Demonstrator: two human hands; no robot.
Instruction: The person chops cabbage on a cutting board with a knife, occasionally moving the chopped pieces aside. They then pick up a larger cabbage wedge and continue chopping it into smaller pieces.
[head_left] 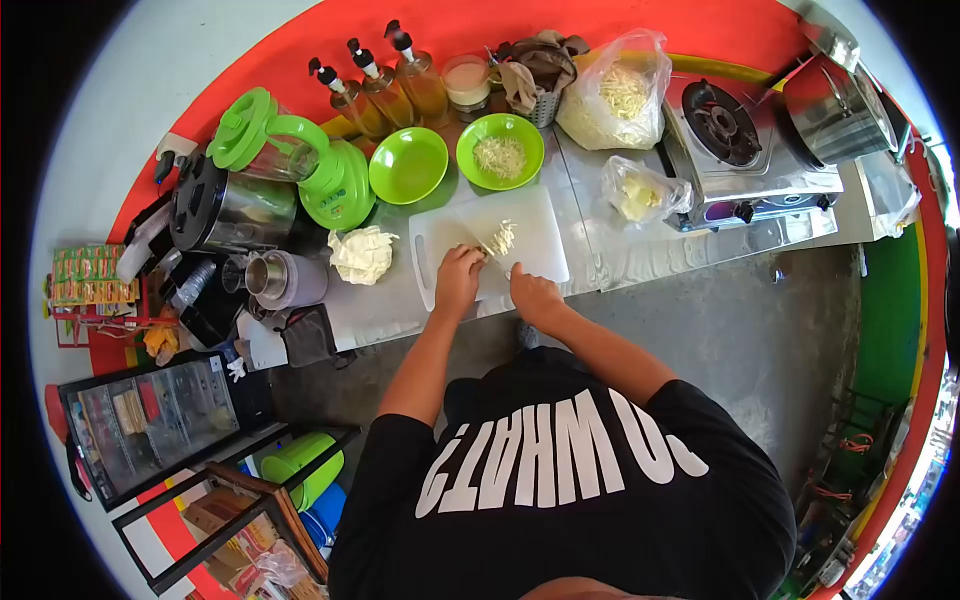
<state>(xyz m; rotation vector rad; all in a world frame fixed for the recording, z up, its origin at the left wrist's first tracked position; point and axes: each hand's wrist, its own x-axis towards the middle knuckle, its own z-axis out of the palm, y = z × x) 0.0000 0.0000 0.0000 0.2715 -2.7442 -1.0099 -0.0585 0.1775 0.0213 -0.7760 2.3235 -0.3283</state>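
Observation:
A white cutting board (430,245) lies on the metal counter in front of me. My right hand (537,297) is closed around a knife (492,252), whose thin blade points up and left across the board. Just left of the blade, my left hand (460,278) rests on the board with its fingers curled together; what they hold, if anything, is hidden. Past the blade lies a small heap of pale, thin-cut strips (504,237). Behind the board, a green bowl (537,152) contains similar pale shreds. Another green bowl (408,165) beside it looks empty.
Left of the board sits a crumpled white plastic bag (361,255), with a green blender (340,185) behind it. Pump bottles (420,88) line the back wall. To the right are a large bag of pale shreds (615,100), a smaller bag (640,192) and a gas stove (745,150).

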